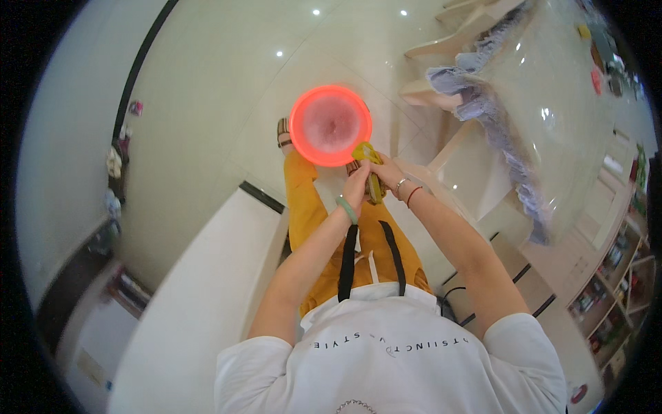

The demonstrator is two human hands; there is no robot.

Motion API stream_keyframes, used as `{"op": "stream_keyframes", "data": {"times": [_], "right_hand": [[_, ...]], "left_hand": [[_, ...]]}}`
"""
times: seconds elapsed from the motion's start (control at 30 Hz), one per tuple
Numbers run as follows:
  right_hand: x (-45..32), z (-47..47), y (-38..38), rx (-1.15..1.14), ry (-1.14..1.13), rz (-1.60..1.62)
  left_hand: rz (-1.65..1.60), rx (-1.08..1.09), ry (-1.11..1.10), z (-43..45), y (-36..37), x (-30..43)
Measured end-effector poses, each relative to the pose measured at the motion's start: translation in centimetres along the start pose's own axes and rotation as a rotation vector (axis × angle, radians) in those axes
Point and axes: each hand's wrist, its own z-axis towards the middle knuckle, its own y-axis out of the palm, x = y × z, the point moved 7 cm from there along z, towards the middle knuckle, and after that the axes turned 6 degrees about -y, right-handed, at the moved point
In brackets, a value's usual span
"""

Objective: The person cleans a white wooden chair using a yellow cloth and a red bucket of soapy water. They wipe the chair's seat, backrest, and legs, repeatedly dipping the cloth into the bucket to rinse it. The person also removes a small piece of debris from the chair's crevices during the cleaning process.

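Note:
Both my hands hold a crumpled yellow item (pixel 376 189), either a cloth or a plastic packet; the picture does not settle which. My left hand (pixel 356 185), below a green bangle, grips its left side. On the other side my right hand (pixel 388 172), with a silver bracelet and red cord at the wrist, closes around it. Part of the yellow item sticks up over the near right rim of a round orange-red plastic basin (pixel 297 142). Foamy, whitish liquid (pixel 331 121) lies in the basin, which stands on the floor between my sandalled feet.
To the right is a table (pixel 569 155) under a clear, shiny cover with a grey lace-edged cloth (pixel 496 124). Wooden chairs (pixel 465 171) stand beside it. A white cabinet or counter (pixel 207 279) is close on my left. Shoes (pixel 114 161) line the left wall; shelves (pixel 610 290) stand far right.

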Motion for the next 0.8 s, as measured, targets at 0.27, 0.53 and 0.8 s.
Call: {"op": "stream_keyframes", "data": {"times": [0.27,0.53,0.8], "right_hand": [[3.9,5.8,1.6,0.427,0.068,0.258],[9.2,5.9,8.7,0.58,0.066,0.692],[14.7,1.8,11.6,1.043,0.099,0.629]], "left_hand": [[0.662,-0.035,-0.058,7.3,-6.5,6.4],[0.553,-0.006,-0.368,10.8,-10.7,5.1],[1.203,-0.188,-0.301,11.1,-13.7,2.8]]}}
